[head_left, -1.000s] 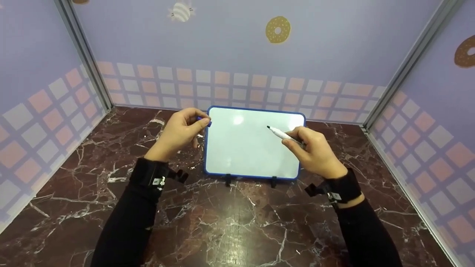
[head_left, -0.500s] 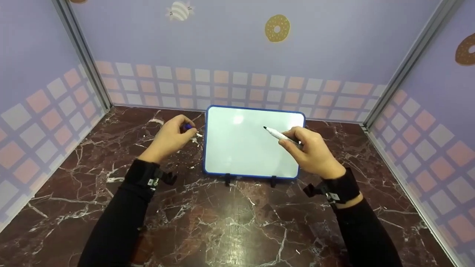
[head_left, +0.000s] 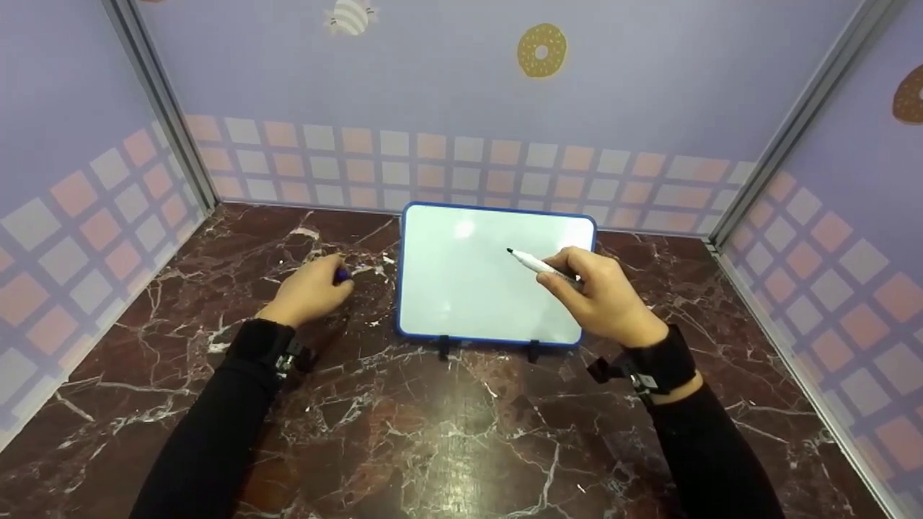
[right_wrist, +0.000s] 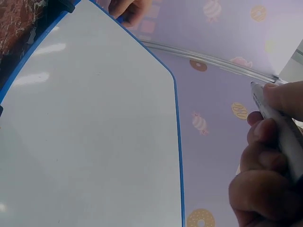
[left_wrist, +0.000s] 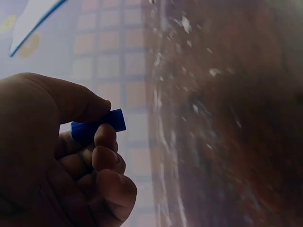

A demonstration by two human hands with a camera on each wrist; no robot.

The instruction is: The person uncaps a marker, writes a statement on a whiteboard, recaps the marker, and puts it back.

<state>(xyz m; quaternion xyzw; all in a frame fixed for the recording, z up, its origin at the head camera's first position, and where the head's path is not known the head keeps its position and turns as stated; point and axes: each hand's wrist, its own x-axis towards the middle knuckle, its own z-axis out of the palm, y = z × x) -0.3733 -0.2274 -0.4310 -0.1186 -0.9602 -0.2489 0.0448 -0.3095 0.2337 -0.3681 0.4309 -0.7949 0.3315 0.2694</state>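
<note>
Blue in the pinch of the left hand [head_left: 306, 292], the cap [left_wrist: 113, 120] has just drawn away from the whiteboard [head_left: 461, 295], leftward over the worktop [head_left: 433, 432], while the right hand [head_left: 606, 297] grips the uncapped marker [head_left: 530, 262], dark tip before the white surface, which I'd judge leaves the whiteboard to the marker alone.

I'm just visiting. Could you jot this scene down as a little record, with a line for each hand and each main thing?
Left hand: pinches a blue marker cap
Right hand: holds a white marker
Whiteboard: blue-framed, standing on black feet
Marker state: uncapped, dark tip not touching the whiteboard
Tabletop: dark reddish, marbled with white veins
Walls: lilac, with doughnut and candy pictures and a band of pink and white squares
</note>
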